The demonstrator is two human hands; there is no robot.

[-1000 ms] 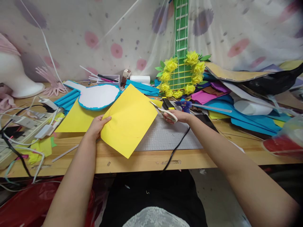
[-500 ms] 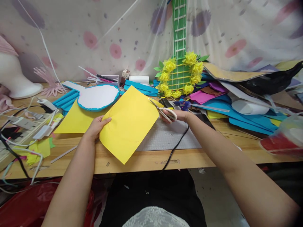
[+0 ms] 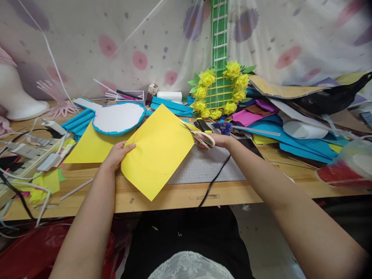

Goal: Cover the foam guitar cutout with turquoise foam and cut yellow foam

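Observation:
My left hand (image 3: pixel 117 155) pinches the left corner of a yellow sheet of paper (image 3: pixel 157 151), thumb on top and the other fingers behind it. The sheet is raised over the table, turned so that one corner points down toward me. In my right hand (image 3: pixel 213 140) are white-handled scissors (image 3: pixel 203 139), their blades at the sheet's upper right edge. Part of the blades is hidden, so I cannot tell how deep they sit in the paper. Below lies a grey cutting mat (image 3: pixel 209 166), partly covered by the sheet.
Another yellow sheet (image 3: pixel 87 149) lies at left under a white guitar-shaped cutout (image 3: pixel 120 118) with blue edging. A green guitar shape with yellow flowers (image 3: pixel 232 69) stands behind. A blue glue gun (image 3: pixel 223 127), coloured sheets (image 3: pixel 305 147), a plastic cup (image 3: pixel 345 168) and a power strip (image 3: pixel 26 166) surround the work.
The whole view has shifted slightly. My hands, the yellow sheet and the scissors keep nearly the same position relative to each other.

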